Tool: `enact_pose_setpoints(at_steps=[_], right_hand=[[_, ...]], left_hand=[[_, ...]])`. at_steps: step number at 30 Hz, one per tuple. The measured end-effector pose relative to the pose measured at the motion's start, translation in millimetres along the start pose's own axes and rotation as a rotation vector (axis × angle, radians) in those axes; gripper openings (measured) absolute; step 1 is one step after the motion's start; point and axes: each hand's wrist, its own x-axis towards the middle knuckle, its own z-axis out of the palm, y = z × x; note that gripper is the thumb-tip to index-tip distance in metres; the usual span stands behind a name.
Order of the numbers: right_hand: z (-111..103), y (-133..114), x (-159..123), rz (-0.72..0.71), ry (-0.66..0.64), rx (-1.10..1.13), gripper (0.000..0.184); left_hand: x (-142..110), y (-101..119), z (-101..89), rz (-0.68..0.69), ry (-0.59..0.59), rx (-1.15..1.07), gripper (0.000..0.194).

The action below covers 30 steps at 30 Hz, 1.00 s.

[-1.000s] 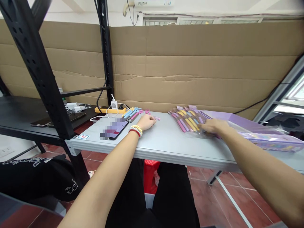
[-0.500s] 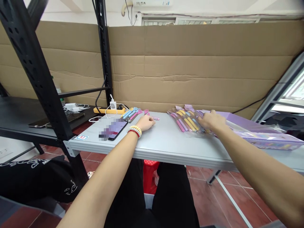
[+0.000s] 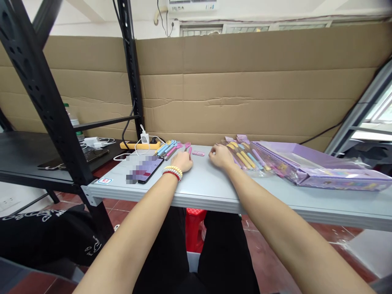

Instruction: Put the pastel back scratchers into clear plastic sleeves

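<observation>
My left hand (image 3: 182,161), with a beaded bracelet (image 3: 172,171) at its wrist, rests on the table with curled fingers. Just behind it lies a pink stick with a fork-like head (image 3: 187,145), its lower part hidden by the hand. To its left lie several similar sticks (image 3: 170,148) in blue, yellow and pink. A small pink label-like piece (image 3: 198,153) lies between my hands. My right hand (image 3: 221,157) is closed, its fingertips hard to see, at the left edge of several clear-wrapped coloured sticks (image 3: 246,157). Whatever either hand holds is hidden.
A purple open box (image 3: 346,183) with clear film stands on the right of the grey table (image 3: 211,192). Left of my hands lie a phone (image 3: 150,169) and a yellow power strip (image 3: 139,145). Black shelf posts (image 3: 50,94) rise at the left; a cardboard wall (image 3: 245,90) stands behind.
My right hand has moved left from the right side of the wrapped sticks to their left edge. My left hand has drawn slightly back toward me and left, its fingers curled.
</observation>
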Motion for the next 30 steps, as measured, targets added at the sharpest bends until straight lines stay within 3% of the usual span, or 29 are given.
enact_pose_setpoints(at_steps=[4,12,19,30], right_hand=[[10.3,9.9,-2.9,-0.067,0.010,0.137,0.018],[-1.3,21.5,-9.1,0.081,0.083,0.451,0.003],[-4.0,12.8,-12.0,-0.001,-0.018,0.397,0.015],[-4.2,8.8,-14.7,-0.057,-0.122,0.351,0.017]], left_hand=[[0.3,-0.7,1.6,-0.018,0.066,0.093,0.032],[3.5,-1.6,4.7,-0.050,0.106,0.151,0.040],[3.8,-1.9,5.1,-0.193,0.082,0.161,0.037],[13.5,-5.0,10.2,-0.273,0.098,0.121,0.030]])
